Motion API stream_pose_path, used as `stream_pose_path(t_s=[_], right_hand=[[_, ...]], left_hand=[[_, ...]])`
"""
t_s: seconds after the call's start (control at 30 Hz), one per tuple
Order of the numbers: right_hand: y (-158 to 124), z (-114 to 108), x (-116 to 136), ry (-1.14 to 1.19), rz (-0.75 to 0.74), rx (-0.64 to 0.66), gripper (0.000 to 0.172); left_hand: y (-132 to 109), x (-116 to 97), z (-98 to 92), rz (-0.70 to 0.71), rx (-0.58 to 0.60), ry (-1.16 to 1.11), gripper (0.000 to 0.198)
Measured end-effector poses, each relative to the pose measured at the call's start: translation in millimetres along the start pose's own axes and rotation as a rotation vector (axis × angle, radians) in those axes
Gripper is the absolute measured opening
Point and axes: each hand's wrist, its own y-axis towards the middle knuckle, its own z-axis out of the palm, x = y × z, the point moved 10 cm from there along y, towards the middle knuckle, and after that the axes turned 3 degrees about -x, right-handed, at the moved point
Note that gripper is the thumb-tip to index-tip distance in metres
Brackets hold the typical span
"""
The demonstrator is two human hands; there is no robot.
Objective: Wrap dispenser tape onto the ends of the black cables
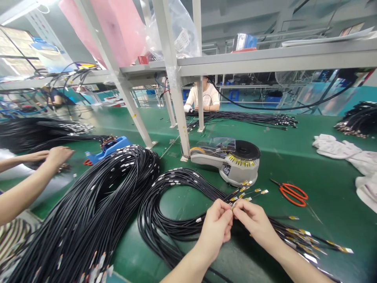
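L hand & R hand meet at fingertips; we see both grips pinching a cable end, above near part of tabletop. Looped cable bundle lies to left, approx. adjacent. Tape dispenser on far side; orange-hdl scissors to right. We note co-worker's hand at left, apart from ours.

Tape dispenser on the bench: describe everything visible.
The tape dispenser has a pale grey, plastic-looking body, dark label, clear cover and black disc on top, with yellow strips below the disc's near edge. It sits upright on the green table, right of a shelf post. Cable ends lie close; whether they touch it is unclear.
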Motion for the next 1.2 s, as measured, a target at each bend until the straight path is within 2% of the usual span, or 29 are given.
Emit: stream_pose_path(t_s=[0.2,0.37,0.53,0.63,0.73,0.9,1.03,1.2], right_hand=[[0,0,1,0.002,-0.007,-0.002,0.024],[-2,2,13,-0.008,-0.046,-0.002,0.023],[-2,5,20,-0.053,-0.043,0.042,0.025],[-2,11,14,-0.019,0.018,0.108,0.024],[-2,16,-3,0.061,0.127,0.145,0.026],[-1,9,-25,0.117,0.253,0.106,0.027],[-1,6,-8,0.246,0.186,0.089,0.022],[-3,17,6,0.414,0.178,0.125,0.021]], left_hand=[[-1,-1,3.0,0.000,0.021,0.006,0.020],[-3,-10,2.4,0.059,0.008,0.037,0.028],[-3,-13,-5.2,0.097,-0.058,-0.060,0.028],[-3,-11,-10.1,0.119,-0.099,-0.134,0.027],[-2,-9,-11.9,0.112,-0.104,-0.165,0.027],[-2,-20,-15.2,0.135,-0.086,-0.245,0.026],[-4,-19,-11.8,0.100,-0.050,-0.225,0.026],[-5,-14,-11.2,0.096,-0.056,-0.171,0.027]])
